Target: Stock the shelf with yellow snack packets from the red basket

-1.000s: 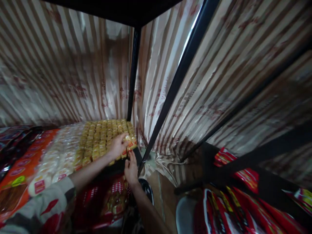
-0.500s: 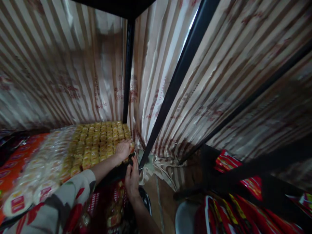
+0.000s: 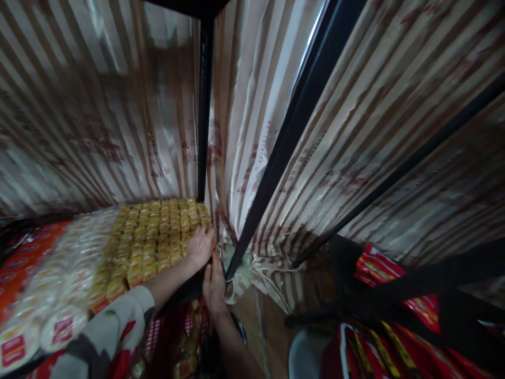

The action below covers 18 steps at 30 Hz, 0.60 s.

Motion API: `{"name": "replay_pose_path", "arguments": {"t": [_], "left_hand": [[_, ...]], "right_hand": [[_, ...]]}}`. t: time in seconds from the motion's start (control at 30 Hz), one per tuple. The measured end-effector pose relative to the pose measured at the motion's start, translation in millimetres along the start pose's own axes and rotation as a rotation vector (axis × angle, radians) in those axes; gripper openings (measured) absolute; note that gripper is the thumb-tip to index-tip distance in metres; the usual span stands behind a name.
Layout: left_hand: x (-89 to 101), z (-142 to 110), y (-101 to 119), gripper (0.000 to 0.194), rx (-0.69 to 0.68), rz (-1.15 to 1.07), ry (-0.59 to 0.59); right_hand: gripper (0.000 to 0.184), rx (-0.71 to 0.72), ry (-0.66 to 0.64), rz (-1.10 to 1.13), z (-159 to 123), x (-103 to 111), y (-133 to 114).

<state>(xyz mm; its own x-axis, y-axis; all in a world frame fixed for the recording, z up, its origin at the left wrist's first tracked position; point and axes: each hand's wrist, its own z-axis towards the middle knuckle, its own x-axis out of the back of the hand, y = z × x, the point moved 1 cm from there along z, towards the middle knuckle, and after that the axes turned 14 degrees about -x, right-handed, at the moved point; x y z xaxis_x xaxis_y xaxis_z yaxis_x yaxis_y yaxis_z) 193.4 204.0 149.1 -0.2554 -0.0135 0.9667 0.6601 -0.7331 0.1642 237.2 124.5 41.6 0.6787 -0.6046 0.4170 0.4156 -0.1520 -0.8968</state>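
Note:
Many small yellow-wrapped packets (image 3: 158, 231) stand in close rows on the shelf at left. My left hand (image 3: 200, 245) reaches across to their front right corner, fingers curled down over an end packet that is mostly hidden. Just below it, my right hand (image 3: 214, 287) is raised at the shelf's end, its fingers stretched upward and close together. Its fingertips meet the edge by my left hand; what they touch there is too dark to make out.
Clear-wrapped round packs (image 3: 65, 284) and an orange pack (image 3: 27, 258) lie left of the yellow rows. Black posts (image 3: 276, 163) stand before a striped curtain (image 3: 252, 105). Red bags (image 3: 379, 352) and a pale tub (image 3: 303, 355) are at lower right.
My right hand's fingers have risen and closed the dark gap below my left hand. The end packet seen beside my left fingers is now mostly covered. The view has shifted slightly.

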Motion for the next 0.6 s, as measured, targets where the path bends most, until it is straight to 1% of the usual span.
{"name": "replay_pose_path", "arguments": {"t": [0.17, 0.4, 0.5, 0.6], "left_hand": [[-2.1, 1, -1, 0.026, -0.026, 0.011, -0.081], [-4.1, 3, -3, 0.027, -0.071, 0.048, -0.078], [-2.0, -1, -1, 0.034, -0.122, 0.087, -0.027], [1.7, -12, 5, 0.038, -0.159, 0.094, 0.071]], "right_hand": [[0.047, 0.037, 0.014, -0.043, 0, -1, 4], [0.047, 0.053, 0.035, -0.073, 1, -2, 8], [0.046, 0.054, 0.022, -0.093, 1, -3, 9], [0.047, 0.049, 0.011, -0.088, 0, -4, 9]]}}
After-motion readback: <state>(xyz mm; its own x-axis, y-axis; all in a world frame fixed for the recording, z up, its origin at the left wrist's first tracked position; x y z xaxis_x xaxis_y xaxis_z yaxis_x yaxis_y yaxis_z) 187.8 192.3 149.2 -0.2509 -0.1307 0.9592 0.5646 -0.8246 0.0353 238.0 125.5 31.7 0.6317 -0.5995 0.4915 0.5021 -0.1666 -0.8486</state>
